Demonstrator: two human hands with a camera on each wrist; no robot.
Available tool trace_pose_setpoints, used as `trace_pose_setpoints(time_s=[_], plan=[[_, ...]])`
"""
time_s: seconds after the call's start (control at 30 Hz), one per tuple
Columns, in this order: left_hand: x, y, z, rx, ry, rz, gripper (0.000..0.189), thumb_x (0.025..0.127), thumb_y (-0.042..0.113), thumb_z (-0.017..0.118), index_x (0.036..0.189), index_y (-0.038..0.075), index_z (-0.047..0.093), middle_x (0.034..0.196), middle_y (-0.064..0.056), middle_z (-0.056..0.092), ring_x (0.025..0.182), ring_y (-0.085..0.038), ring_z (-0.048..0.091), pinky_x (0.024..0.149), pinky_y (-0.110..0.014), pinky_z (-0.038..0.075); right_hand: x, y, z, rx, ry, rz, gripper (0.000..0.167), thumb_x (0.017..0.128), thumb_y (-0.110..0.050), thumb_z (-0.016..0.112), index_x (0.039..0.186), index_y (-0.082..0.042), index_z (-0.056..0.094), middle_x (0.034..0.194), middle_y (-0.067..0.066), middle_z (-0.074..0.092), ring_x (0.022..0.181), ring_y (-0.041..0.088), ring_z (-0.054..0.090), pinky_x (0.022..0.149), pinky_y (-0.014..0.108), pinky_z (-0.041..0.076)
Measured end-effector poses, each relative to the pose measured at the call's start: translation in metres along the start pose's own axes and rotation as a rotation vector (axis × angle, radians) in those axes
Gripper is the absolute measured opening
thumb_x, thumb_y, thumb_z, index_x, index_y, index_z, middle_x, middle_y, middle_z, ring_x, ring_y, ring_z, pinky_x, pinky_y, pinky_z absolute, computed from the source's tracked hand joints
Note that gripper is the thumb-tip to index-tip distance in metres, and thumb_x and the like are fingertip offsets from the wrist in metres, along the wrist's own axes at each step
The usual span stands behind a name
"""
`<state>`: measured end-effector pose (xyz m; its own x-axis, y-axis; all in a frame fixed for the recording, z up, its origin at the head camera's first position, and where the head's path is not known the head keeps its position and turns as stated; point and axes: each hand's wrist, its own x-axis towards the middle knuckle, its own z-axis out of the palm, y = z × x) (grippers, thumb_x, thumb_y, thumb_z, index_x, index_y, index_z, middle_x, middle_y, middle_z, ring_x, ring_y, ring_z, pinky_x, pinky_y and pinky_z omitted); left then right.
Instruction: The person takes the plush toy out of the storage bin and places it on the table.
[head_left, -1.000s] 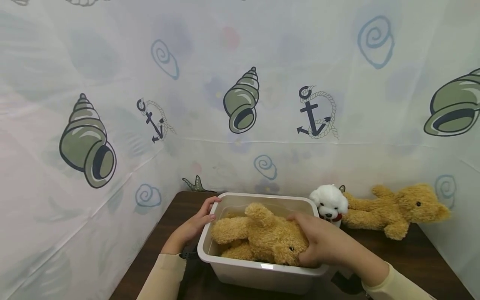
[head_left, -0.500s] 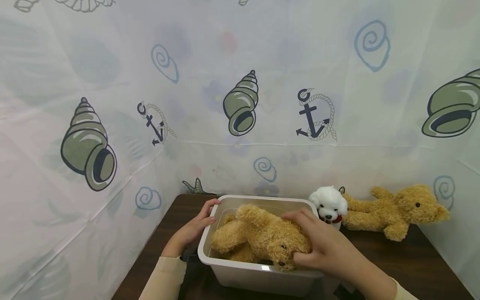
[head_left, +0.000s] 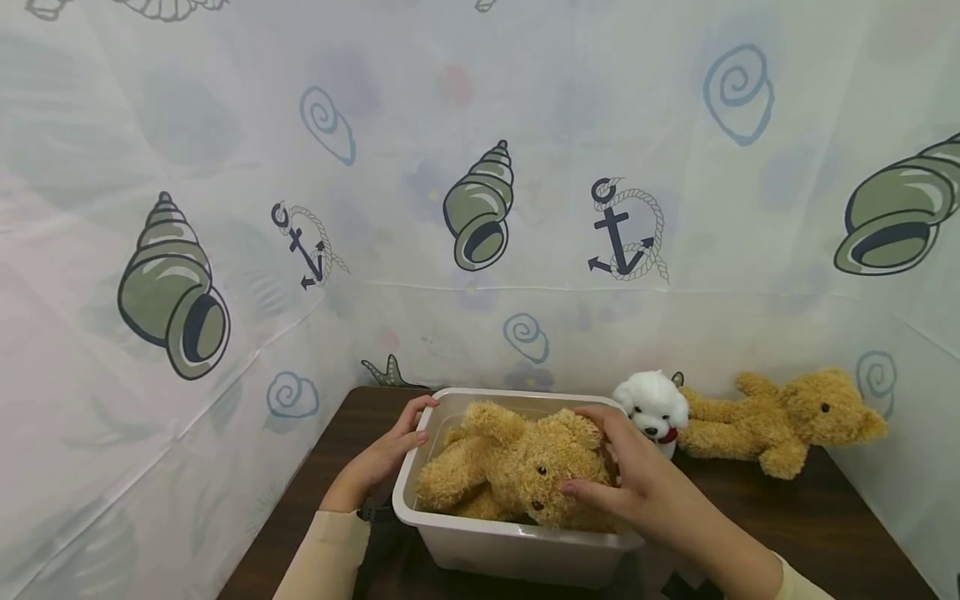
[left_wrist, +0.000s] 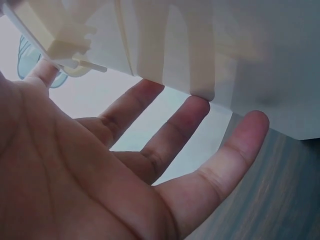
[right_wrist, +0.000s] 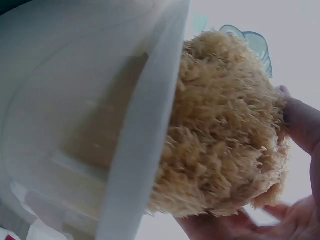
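An off-white plastic bin [head_left: 517,557] stands on the dark brown table, and a golden teddy bear [head_left: 517,462] lies inside with its face turned up toward me. My left hand [head_left: 378,462] holds the bin at its left rim; in the left wrist view its fingertips touch the outer wall. My right hand [head_left: 645,475] grips the bear's head, thumb across the face beside the nose and fingers around the far side. In the right wrist view the bear's curly fur [right_wrist: 220,130] rises past the bin's rim between thumb and fingers. The bear's lower body is partly hidden by the bin's wall.
A white plush dog [head_left: 652,404] with a red collar sits just behind the bin's right corner. Another golden teddy bear [head_left: 787,417] lies on its side to the right of it. Behind the table hangs a pale curtain [head_left: 555,217] printed with shells and anchors.
The bear's head has turned with my right hand, its face swinging to the left and upward. My left hand has stayed at the bin's left rim.
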<state>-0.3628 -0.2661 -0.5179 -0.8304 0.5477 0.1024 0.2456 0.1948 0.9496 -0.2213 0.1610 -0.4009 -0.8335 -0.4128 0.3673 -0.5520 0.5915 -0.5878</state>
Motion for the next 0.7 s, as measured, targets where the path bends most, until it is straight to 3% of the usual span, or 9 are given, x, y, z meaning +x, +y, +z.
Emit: trace_pose_setpoints(time_s=[0.07,0.13,0.2,0.3,0.4,0.5,0.57,0.63,0.7], plan=[[0.0005,-0.0011,-0.001,0.035,0.0,0.015,0.054,0.115,0.025,0.043,0.164,0.023,0.018,0.16,-0.027,0.031,0.14,-0.043,0.048,0.105,-0.046,0.053,-0.0004,-0.0003,-0.0004,0.049,-0.016,0.078,0.096,0.091,-0.061,0.081,0.164,-0.019,0.037,0.157,0.011,0.055,0.139,0.036,0.06,0.102,0.056,0.056],[0.0012,-0.001,-0.0013,0.047,-0.005,0.025,0.055,0.115,0.025,0.043,0.164,0.021,0.018,0.159,-0.028,0.031,0.139,-0.045,0.049,0.105,-0.047,0.053,-0.0005,0.0008,-0.0005,0.1,-0.056,0.155,0.084,0.093,-0.061,0.079,0.154,-0.015,0.045,0.146,0.016,0.06,0.129,0.035,0.064,0.095,0.052,0.058],[0.0015,-0.0001,-0.0009,0.035,-0.011,0.016,0.055,0.115,0.025,0.044,0.163,0.022,0.017,0.159,-0.029,0.029,0.139,-0.046,0.048,0.104,-0.048,0.054,-0.0012,0.0019,-0.0003,0.13,-0.108,0.21,0.066,0.096,-0.06,0.076,0.135,-0.012,0.053,0.12,0.013,0.064,0.102,0.024,0.065,0.08,0.041,0.056],[0.0023,0.0021,-0.0006,0.01,-0.008,-0.004,0.056,0.114,0.026,0.044,0.163,0.023,0.016,0.159,-0.028,0.026,0.141,-0.047,0.046,0.105,-0.051,0.055,-0.0011,0.0042,0.0023,0.096,-0.154,0.18,0.05,0.101,-0.058,0.071,0.103,-0.013,0.049,0.086,0.005,0.046,0.071,0.011,0.043,0.061,0.031,0.038],[0.0018,0.0025,-0.0004,-0.006,-0.004,-0.015,0.057,0.114,0.026,0.044,0.164,0.024,0.016,0.16,-0.028,0.024,0.143,-0.048,0.043,0.106,-0.052,0.055,-0.0023,0.0049,0.0062,0.037,-0.149,0.128,0.051,0.102,-0.06,0.068,0.093,-0.014,0.045,0.082,0.001,0.04,0.066,0.006,0.033,0.058,0.028,0.034],[0.0012,0.001,0.0,-0.024,-0.006,-0.015,0.057,0.115,0.026,0.044,0.164,0.024,0.015,0.161,-0.027,0.023,0.143,-0.048,0.042,0.106,-0.052,0.055,-0.0034,0.0034,0.0082,0.033,-0.141,0.133,0.05,0.101,-0.063,0.066,0.098,-0.017,0.047,0.087,0.001,0.043,0.072,0.008,0.039,0.062,0.03,0.037],[0.0013,0.0,0.0003,-0.035,-0.01,-0.015,0.057,0.115,0.026,0.044,0.164,0.024,0.016,0.16,-0.027,0.024,0.142,-0.048,0.043,0.106,-0.052,0.055,-0.0045,0.0026,0.0081,0.057,-0.142,0.146,0.049,0.1,-0.063,0.069,0.113,-0.018,0.054,0.104,0.002,0.056,0.091,0.009,0.056,0.072,0.034,0.048],[0.0011,-0.0001,0.0008,-0.041,-0.015,-0.013,0.056,0.115,0.026,0.045,0.164,0.025,0.016,0.16,-0.027,0.024,0.142,-0.048,0.043,0.106,-0.052,0.055,-0.0057,0.0019,0.0075,0.06,-0.135,0.146,0.059,0.097,-0.063,0.073,0.133,-0.019,0.055,0.125,0.003,0.062,0.117,0.017,0.064,0.086,0.042,0.055],[0.0008,-0.0002,0.0006,-0.032,-0.014,-0.009,0.056,0.115,0.026,0.045,0.164,0.025,0.016,0.159,-0.027,0.024,0.142,-0.048,0.044,0.106,-0.053,0.055,-0.0065,0.0016,0.007,0.057,-0.124,0.135,0.082,0.094,-0.06,0.079,0.154,-0.015,0.047,0.148,0.011,0.059,0.139,0.032,0.06,0.102,0.054,0.056]])
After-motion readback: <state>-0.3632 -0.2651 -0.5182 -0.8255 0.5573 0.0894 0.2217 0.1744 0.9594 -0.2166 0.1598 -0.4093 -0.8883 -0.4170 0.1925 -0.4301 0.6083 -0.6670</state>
